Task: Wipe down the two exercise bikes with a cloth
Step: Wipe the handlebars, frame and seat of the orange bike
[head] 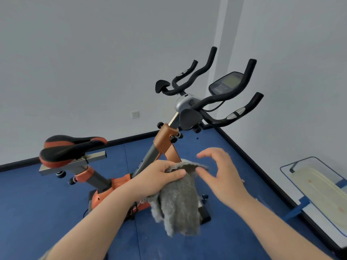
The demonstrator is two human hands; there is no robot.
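Observation:
An orange and black exercise bike (165, 139) stands in the room's corner on a blue floor. Its saddle (69, 149) is at the left; its black handlebars (221, 94) and small display (227, 82) rise at the upper right. A fuzzy grey cloth (178, 203) hangs in front of the bike's frame. My left hand (159, 175) grips the cloth's top edge, thumb over it. My right hand (219, 169) hovers just right of the cloth with its fingers spread and relaxed, the thumb near the cloth's upper edge. Only one bike is in view.
White walls meet behind the bike, with a black skirting along the blue floor (47, 203). A wall socket (134, 114) sits low on the back wall. A pale tray-like object with a blue rim (319, 184) lies at the right by the wall.

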